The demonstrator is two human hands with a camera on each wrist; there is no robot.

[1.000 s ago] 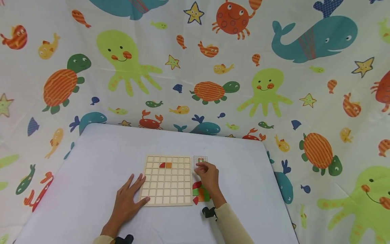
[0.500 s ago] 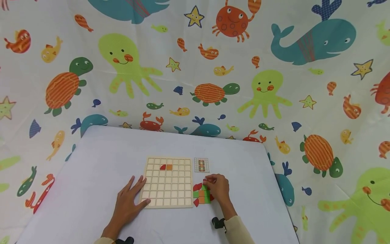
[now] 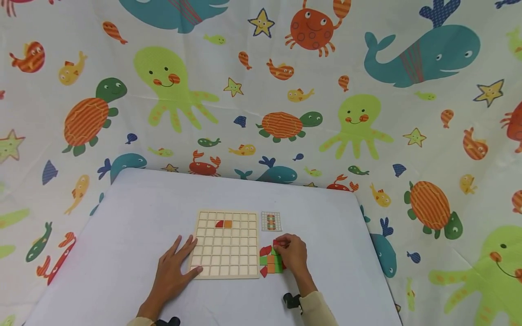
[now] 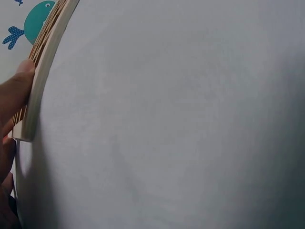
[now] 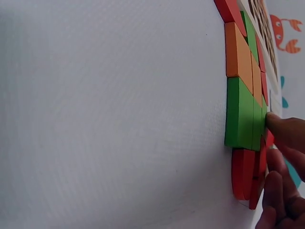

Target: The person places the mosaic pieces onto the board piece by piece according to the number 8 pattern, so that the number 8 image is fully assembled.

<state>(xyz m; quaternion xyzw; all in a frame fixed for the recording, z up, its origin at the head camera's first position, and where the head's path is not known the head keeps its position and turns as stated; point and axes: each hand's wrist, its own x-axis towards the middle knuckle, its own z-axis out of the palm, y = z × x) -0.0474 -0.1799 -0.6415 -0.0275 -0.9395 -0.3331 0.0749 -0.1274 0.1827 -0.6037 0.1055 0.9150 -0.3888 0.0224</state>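
Observation:
A wooden grid board (image 3: 228,278) lies on the white table, with a red quarter-round block (image 3: 219,223) and an orange square block (image 3: 228,224) side by side in its second row. My left hand (image 3: 173,267) rests spread at the board's left edge, thumb (image 4: 21,86) over the lower corner in the left wrist view. Right of the board lies a group of red, green and orange blocks (image 3: 271,264). At its far end my right hand (image 3: 294,256) pinches a red block (image 3: 275,242), partly hidden by the fingers. Green blocks (image 5: 243,114) stand close beside the thumb in the right wrist view.
A small card (image 3: 271,222) printed with a grid and a coloured pattern lies beyond the loose blocks, by the board's upper right. Behind the table (image 3: 142,203) hangs a curtain (image 3: 244,172) with sea animals.
My right hand has moved from over the card down to the far end of the loose blocks, uncovering the card. It now pinches a red block. The left hand stays at the board.

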